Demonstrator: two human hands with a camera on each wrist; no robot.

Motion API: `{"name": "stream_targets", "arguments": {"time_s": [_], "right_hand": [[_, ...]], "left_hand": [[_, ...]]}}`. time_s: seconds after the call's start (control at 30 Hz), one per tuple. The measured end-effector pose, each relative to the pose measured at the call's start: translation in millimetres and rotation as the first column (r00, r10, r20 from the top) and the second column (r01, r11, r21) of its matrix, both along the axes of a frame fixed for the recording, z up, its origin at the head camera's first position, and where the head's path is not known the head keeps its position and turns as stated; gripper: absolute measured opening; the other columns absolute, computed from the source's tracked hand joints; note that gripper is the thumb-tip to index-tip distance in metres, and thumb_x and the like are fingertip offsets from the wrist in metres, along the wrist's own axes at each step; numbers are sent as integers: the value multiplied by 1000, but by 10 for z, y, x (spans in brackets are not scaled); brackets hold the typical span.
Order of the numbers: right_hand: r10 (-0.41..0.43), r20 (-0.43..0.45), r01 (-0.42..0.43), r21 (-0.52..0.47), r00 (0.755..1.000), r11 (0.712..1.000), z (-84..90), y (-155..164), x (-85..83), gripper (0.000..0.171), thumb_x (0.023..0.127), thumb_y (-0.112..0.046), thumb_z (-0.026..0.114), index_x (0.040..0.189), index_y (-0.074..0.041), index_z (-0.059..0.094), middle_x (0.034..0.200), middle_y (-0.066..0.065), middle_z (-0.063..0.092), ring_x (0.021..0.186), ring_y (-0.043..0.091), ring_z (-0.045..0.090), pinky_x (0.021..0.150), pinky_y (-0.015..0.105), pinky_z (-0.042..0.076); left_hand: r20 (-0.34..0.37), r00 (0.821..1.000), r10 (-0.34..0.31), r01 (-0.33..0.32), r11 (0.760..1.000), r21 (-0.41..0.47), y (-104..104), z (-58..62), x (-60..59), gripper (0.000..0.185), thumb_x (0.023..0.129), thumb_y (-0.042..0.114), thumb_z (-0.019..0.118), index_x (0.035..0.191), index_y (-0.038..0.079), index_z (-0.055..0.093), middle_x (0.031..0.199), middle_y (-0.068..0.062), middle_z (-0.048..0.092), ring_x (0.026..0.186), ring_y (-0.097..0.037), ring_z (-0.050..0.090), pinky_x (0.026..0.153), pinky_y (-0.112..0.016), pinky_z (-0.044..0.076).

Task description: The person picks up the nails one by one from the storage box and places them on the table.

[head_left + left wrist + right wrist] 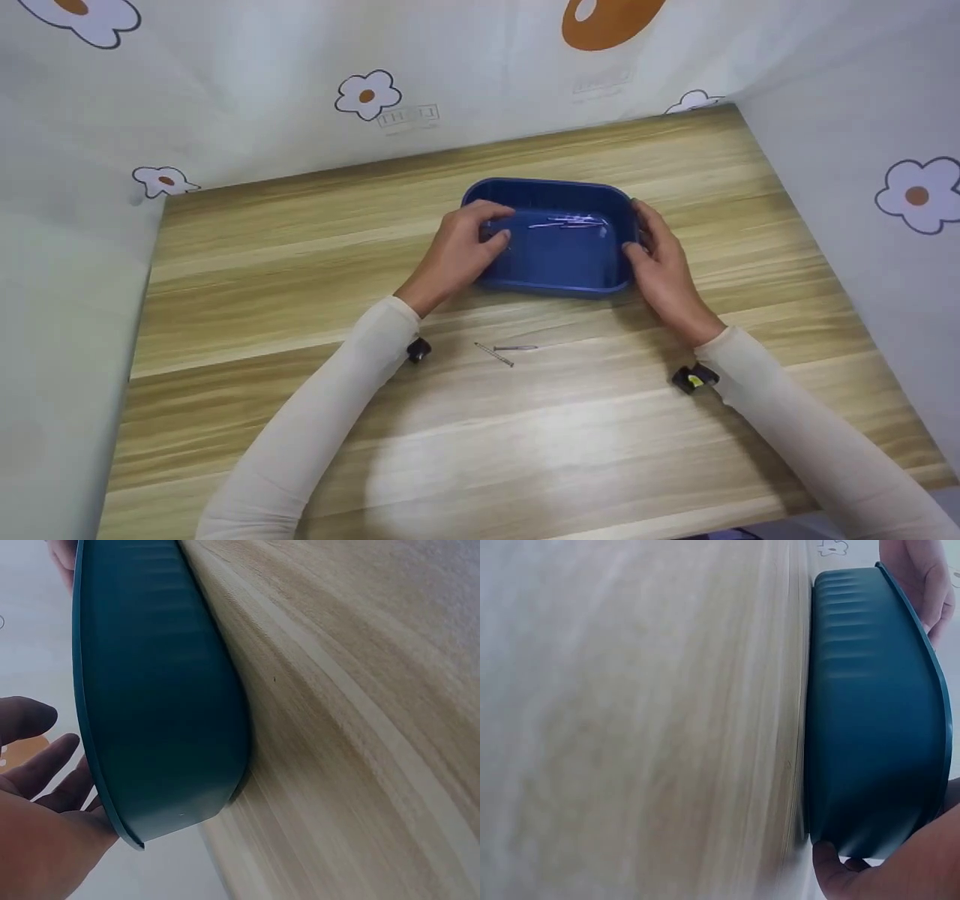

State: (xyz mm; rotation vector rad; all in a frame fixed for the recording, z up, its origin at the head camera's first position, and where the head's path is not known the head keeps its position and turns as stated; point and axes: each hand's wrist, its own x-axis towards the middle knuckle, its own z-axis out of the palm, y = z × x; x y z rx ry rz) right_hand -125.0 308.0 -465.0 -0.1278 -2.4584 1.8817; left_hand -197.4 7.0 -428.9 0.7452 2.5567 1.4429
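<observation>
Right hand (666, 276) grips the box (540, 286) and should keep it flat so the nails (570, 222) don't slide, while left hand (461, 244), fingers apart, is over the other end.

You sat at a small screened-off booth: pale flower-printed sheeting (487, 67) enclosed your wood-grain desk (300, 247) on three sides; home or studio, you couldn't tell.

Nails (568, 223) in tub (562, 262), number unclear
</observation>
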Motion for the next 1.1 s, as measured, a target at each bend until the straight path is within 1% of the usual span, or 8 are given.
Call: {"name": "stream_targets", "arguments": {"time_s": [0.2,0.43,0.6,0.67,0.77,0.9,1.1], "right_hand": [[-6,2,6,-15,1000,1000,9,-4,-1,64,110,1,46,172,-3,30,172,18,41,158,29,42,130,50,34],[-36,-5,35,-41,999,999,-3,-4,-9,64,108,3,48,170,-2,35,169,20,44,158,31,41,131,49,33],[-59,-1,58,-76,998,995,-4,-1,-10,63,107,3,51,168,-2,38,165,21,48,155,31,44,129,47,35],[-63,2,63,-87,998,994,-3,2,-10,64,106,3,52,168,-2,38,165,21,49,155,31,45,129,48,36],[-68,-3,67,-114,998,991,-9,0,-16,64,106,6,52,168,0,38,165,22,49,154,31,47,128,48,37],[-71,1,70,-144,998,987,-13,-5,-20,63,106,7,51,167,4,36,165,24,48,154,32,47,128,47,37],[-78,21,81,-166,997,983,-23,6,-10,63,107,6,51,167,5,35,166,24,47,155,32,45,129,47,36]], "left_hand": [[11,1000,-5,5,1000,-9,10,-10,-14,34,105,6,69,137,-4,73,136,-14,73,129,-27,66,114,-48,52],[20,1000,-17,18,999,-27,37,-36,-36,34,105,6,70,137,-4,73,137,-15,73,129,-30,66,113,-45,52],[1,999,-33,33,997,-69,55,-45,-42,34,105,7,70,137,-3,73,136,-15,73,130,-24,65,115,-42,51],[-11,999,-43,42,995,-88,63,-41,-41,33,105,7,70,137,-3,73,136,-15,73,131,-25,65,115,-41,50],[-27,998,-55,52,992,-114,79,-33,-43,33,106,7,69,137,-3,73,135,-14,74,133,-26,65,117,-40,48],[-32,997,-74,69,986,-151,106,-35,-57,34,106,7,69,138,-3,73,137,-14,73,137,-28,63,122,-42,44],[-39,992,-123,110,963,-246,151,-37,-76,36,107,8,68,141,-4,70,141,-17,71,142,-32,59,130,-47,32]]}}
